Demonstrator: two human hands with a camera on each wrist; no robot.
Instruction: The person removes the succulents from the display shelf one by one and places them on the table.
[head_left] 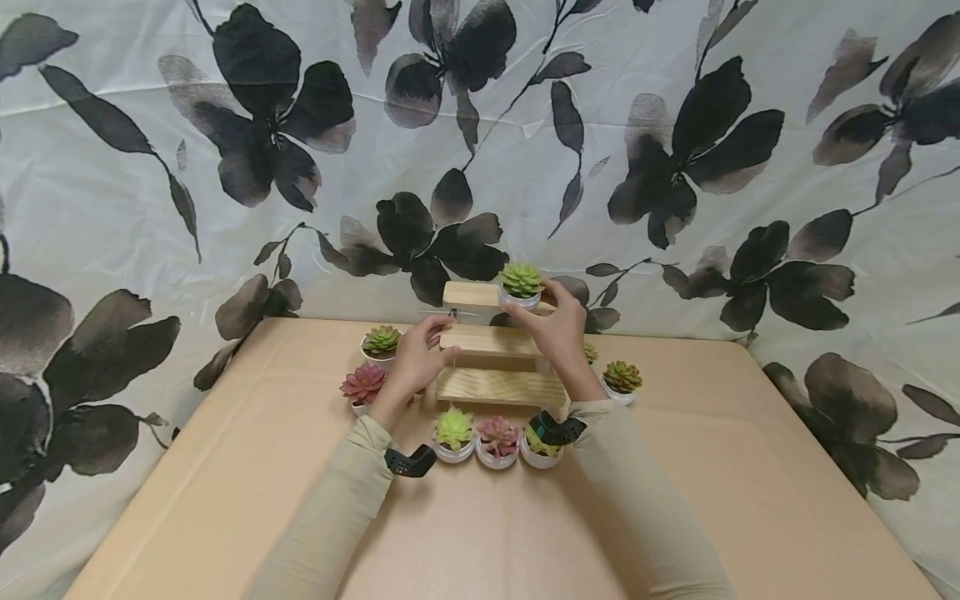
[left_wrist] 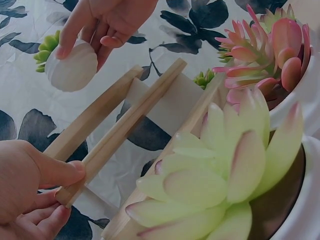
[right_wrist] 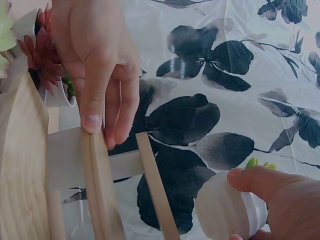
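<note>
A three-tier wooden shelf stand (head_left: 501, 388) stands toward the back of the table. My left hand (head_left: 420, 357) pinches the left end of its middle board (left_wrist: 135, 125) between thumb and fingers. In my right hand (head_left: 561, 329) is a small green potted succulent (head_left: 521, 282), gripped by its white pot (right_wrist: 222, 205). In the head view, this pot appears at the right part of the top board (head_left: 468, 294). Both wrist views show the pot tilted and apart from the boards.
In front of the stand are a lime-green succulent (head_left: 453, 429), a pink one (head_left: 498, 437) and another partly behind a wrist strap (head_left: 557, 428). Green (head_left: 381, 340) and red (head_left: 364, 383) succulents sit left. A reddish-green one (head_left: 622, 377) sits right. Floral cloth (head_left: 555, 167) hangs behind.
</note>
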